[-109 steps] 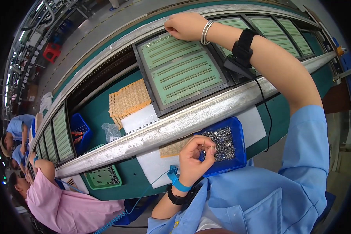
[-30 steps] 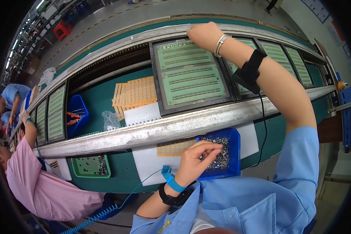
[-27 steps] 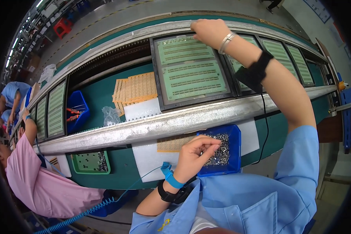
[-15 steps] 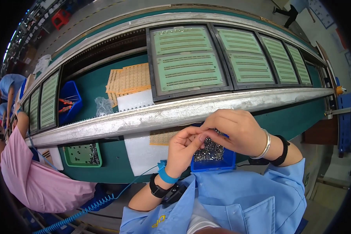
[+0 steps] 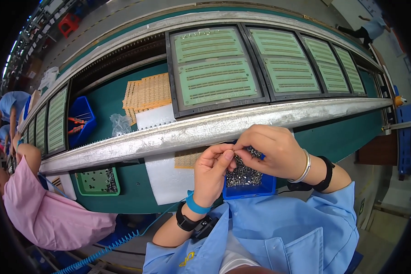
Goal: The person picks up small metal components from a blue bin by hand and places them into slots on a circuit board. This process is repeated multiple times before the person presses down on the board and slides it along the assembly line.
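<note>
Small shiny metal parts [image 5: 243, 179] lie heaped in an open blue plastic bin [image 5: 250, 192] at the near edge of the green tabletop [image 5: 133, 196]. The person's left hand [image 5: 210, 171] is over the bin's left side, thumb and curled fingers drawn together. The right hand [image 5: 274, 148] reaches over the bin's far right side, its thumb and fingertips also together, meeting the left fingertips. Whether a part sits between them is too small to tell.

Left of the bin, a tan perforated sheet [image 5: 185, 160] lies on a white foam sheet [image 5: 157, 182]. Beyond it, a long, scuffed silver metal rail [image 5: 169, 141] runs lengthwise over the tabletop. Green slotted boards [image 5: 217, 82] sit in black frames past the rail; shiny bits line the far edge of the nearest frame's upper board. Left of that frame lie more tan perforated sheets [image 5: 146, 96] and a crumpled clear plastic bag [image 5: 120, 124]. A green shallow tray [image 5: 118, 182] stands along the near edge, beside a co-worker's pink sleeve [image 5: 55, 210].
</note>
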Demonstrator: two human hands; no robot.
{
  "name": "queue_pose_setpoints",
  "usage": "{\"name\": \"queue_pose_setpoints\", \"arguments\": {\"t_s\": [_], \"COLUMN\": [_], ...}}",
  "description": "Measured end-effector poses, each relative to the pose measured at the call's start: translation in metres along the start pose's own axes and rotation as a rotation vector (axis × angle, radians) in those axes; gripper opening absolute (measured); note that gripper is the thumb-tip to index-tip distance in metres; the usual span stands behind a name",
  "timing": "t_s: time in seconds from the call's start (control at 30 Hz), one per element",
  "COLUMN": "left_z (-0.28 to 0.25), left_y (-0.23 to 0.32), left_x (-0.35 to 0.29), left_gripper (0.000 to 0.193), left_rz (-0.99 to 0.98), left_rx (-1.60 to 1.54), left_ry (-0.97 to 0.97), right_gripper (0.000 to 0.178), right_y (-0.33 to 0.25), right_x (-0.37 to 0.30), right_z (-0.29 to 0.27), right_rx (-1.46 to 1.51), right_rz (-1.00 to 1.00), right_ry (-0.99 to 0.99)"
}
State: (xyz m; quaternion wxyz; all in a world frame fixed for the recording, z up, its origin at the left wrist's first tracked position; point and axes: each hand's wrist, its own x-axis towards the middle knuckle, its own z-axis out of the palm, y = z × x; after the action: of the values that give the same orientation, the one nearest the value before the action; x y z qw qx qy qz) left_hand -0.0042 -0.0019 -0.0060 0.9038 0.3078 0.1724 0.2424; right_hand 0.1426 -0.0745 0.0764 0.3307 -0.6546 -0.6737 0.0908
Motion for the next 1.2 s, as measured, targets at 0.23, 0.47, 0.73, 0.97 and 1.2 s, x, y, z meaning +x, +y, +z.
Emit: {"name": "queue_pose_setpoints", "arguments": {"t_s": [0.23, 0.47, 0.73, 0.97, 1.2], "left_z": [0.0, 0.011, 0.003, 0.003, 0.017], "left_y": [-0.001, 0.0, 0.005, 0.008, 0.003], "left_x": [0.002, 0.002, 0.001, 0.0, -0.003], "left_gripper": [0.023, 0.026, 0.025, 0.025, 0.022], "left_rz": [0.051, 0.081, -0.038, -0.057, 0.12], "left_rx": [0.167, 0.301, 0.304, 0.397, 0.838], "left_ry": [-0.041, -0.2, -0.273, -0.303, -0.373], "right_gripper": [0.008, 0.014, 0.011, 0.009, 0.016], "right_y": [0.053, 0.18, 0.177, 0.175, 0.159], "right_x": [0.079, 0.169, 0.176, 0.168, 0.164], "right_z": [-0.034, -0.037, -0.025, -0.02, -0.031], "right_rx": [-0.271, -0.393, -0.451, -0.405, -0.603], "right_rz": [-0.003, 0.202, 0.178, 0.222, 0.22], "right_ry": [0.15, 0.028, 0.005, 0.072, 0.038]}}
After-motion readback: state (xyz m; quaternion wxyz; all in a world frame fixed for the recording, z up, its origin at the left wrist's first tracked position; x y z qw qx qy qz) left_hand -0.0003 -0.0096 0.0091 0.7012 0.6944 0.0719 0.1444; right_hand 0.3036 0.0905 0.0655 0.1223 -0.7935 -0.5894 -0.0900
